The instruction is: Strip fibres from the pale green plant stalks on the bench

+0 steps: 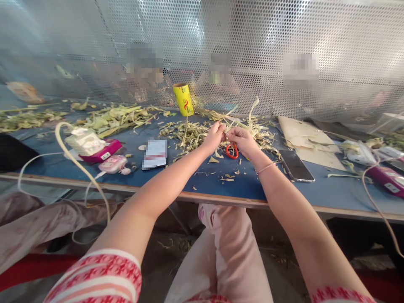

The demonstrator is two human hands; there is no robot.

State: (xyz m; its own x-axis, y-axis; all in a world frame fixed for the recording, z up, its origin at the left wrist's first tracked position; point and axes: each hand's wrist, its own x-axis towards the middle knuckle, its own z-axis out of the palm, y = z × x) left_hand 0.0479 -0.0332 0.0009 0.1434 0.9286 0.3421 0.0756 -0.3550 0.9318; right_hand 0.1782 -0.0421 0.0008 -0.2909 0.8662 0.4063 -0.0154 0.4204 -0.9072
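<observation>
Above the heap of dried plant strips (186,134) on the blue table, my left hand (214,138) is closed in a pinch. Close beside it, my right hand (243,141) pinches too, its fingertips almost meeting the left ones. A pale plant strip (232,124) runs between the fingers of both hands; its ends are hard to make out. Just below my right hand lies a red-orange looped handle (232,151), probably of scissors, its other end hidden. Small cut scraps (227,178) are scattered nearer the table's front edge.
A yellow cardboard tube (183,99) stands by the perforated metal screen (259,50). A phone (296,165) and brown cardboard (311,143) lie to the right. A second phone-like device (155,154), a pink case (112,164) and cabled magenta box (100,150) are left.
</observation>
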